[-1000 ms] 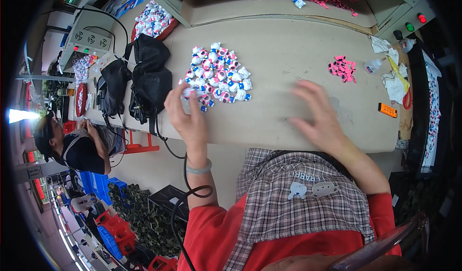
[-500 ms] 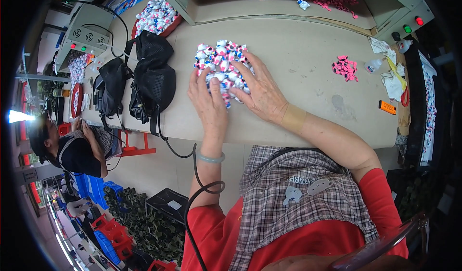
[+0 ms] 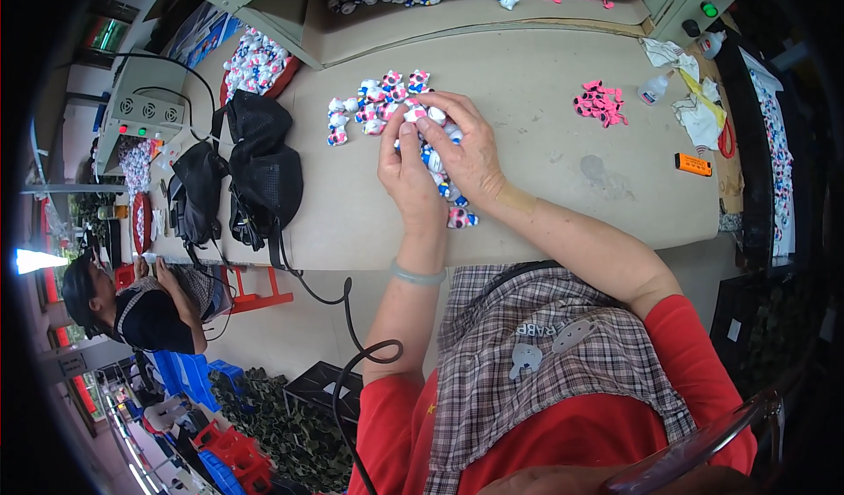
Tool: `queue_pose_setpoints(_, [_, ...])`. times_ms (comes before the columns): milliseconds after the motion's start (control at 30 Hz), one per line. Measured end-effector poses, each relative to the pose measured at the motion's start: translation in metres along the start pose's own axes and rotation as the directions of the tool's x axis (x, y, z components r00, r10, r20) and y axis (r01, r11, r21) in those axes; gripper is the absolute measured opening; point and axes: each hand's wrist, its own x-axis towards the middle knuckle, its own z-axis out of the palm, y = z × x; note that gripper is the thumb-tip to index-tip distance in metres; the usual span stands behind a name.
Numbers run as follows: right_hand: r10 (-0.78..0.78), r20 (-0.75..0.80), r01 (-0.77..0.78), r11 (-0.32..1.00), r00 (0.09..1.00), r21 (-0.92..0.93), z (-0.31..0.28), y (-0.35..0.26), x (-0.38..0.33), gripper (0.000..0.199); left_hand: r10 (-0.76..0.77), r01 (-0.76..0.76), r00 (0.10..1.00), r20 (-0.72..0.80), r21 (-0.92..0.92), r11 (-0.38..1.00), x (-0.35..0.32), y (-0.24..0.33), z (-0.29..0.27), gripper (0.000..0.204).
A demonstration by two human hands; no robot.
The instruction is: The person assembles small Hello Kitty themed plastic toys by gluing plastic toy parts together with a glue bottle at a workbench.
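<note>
Small white toy figurines (image 3: 376, 99) with pink, blue and black markings lie in a loose heap on the beige tabletop (image 3: 527, 192). My left hand (image 3: 411, 171) and my right hand (image 3: 468, 150) are cupped together around part of this heap, with the fingertips nearly meeting. Several figurines show between the palms and beneath the right hand; the rest are hidden by my fingers. A few figurines (image 3: 338, 133) sit apart on the left. Close to my right wrist, one figurine (image 3: 462, 218) lies by itself.
Pink small parts (image 3: 600, 105) are piled to the right, near a small bottle (image 3: 653, 89), cloths (image 3: 701, 124) and an orange box (image 3: 693, 164). Black bags (image 3: 264, 174) stand left, below a red tray (image 3: 283, 80) of figurines. A shelf-like machine (image 3: 475, 31) borders the back.
My hands have gone from spread over the heap to cupped together, drawing some figurines inward. Others now lie scattered to the left and near my right wrist. The view has shifted slightly.
</note>
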Motion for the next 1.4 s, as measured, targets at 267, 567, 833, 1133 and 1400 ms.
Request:
queue_pose_setpoints(267, [0.154, 0.003, -0.150, 0.959, 0.988, 0.239, -0.005, 0.008, 0.017, 0.023, -0.207, 0.216, 0.976, 0.067, -0.400, 0.891, 0.006, 0.002, 0.015, 0.025])
queue_pose_setpoints(567, [0.068, -0.107, -0.035, 0.959, 0.992, 0.281, -0.002, 0.006, 0.022, 0.020, -0.246, 0.302, 0.952, 0.185, -0.404, 0.864, 0.019, -0.005, 0.019, 0.022])
queue_pose_setpoints(833, [0.256, -0.168, -0.161, 0.885, 0.952, 0.436, -0.018, 0.003, 0.033, 0.014, -0.252, 0.329, 0.932, 0.261, -0.312, 0.891, 0.020, 0.006, 0.042, 0.028])
queue_pose_setpoints(1133, [0.184, -0.363, 0.021, 0.870, 0.914, 0.493, -0.052, -0.005, 0.033, 0.009, -0.229, 0.299, 0.925, 0.304, -0.207, 0.931, 0.002, 0.016, 0.080, 0.025])
queue_pose_setpoints(1400, [-0.007, -0.448, 0.231, 0.865, 0.894, 0.446, -0.129, -0.063, -0.007, 0.009, -0.070, 0.208, 0.879, 0.471, -0.246, 0.947, -0.075, 0.066, 0.122, 0.028])
